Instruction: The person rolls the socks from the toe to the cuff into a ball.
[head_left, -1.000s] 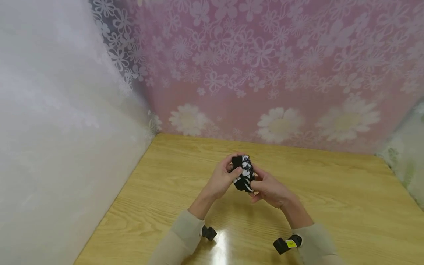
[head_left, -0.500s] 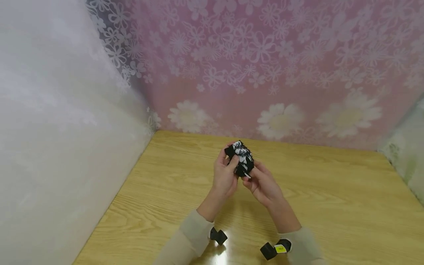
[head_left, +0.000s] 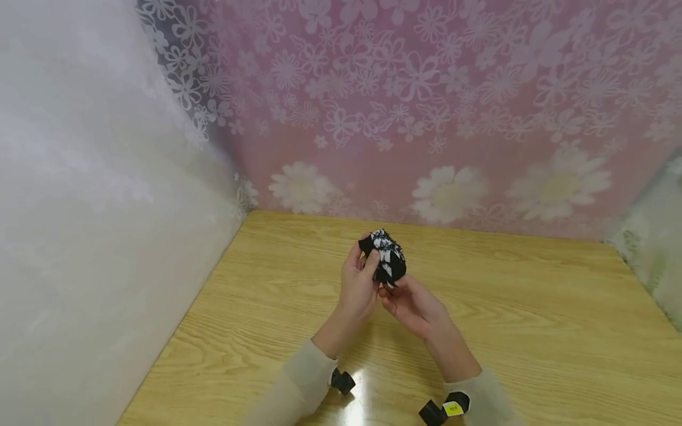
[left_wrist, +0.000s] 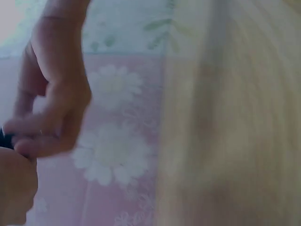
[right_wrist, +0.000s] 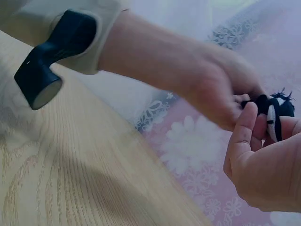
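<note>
Both hands are gripping a black-and-white fabric bundle (head_left: 385, 258) above the wooden table (head_left: 533, 331): left hand (head_left: 358, 283) pinching its side, right hand (head_left: 412, 306) cupping beneath.

Right hand (left_wrist: 49, 110), fingers curled, pinches a dark sliver (left_wrist: 5, 140); wooden tabletop (left_wrist: 230, 117) to its right, blurred.

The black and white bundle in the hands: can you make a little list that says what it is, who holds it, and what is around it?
thing: small black and white fabric bundle, rolled into a ball
left hand: grips the bundle, thumb across its front
right hand: fingertips touch it from below
where: held up above the wooden table, not resting on it
behind: pink flowered backdrop
on the wrists: black cameras, beige sleeves
</note>
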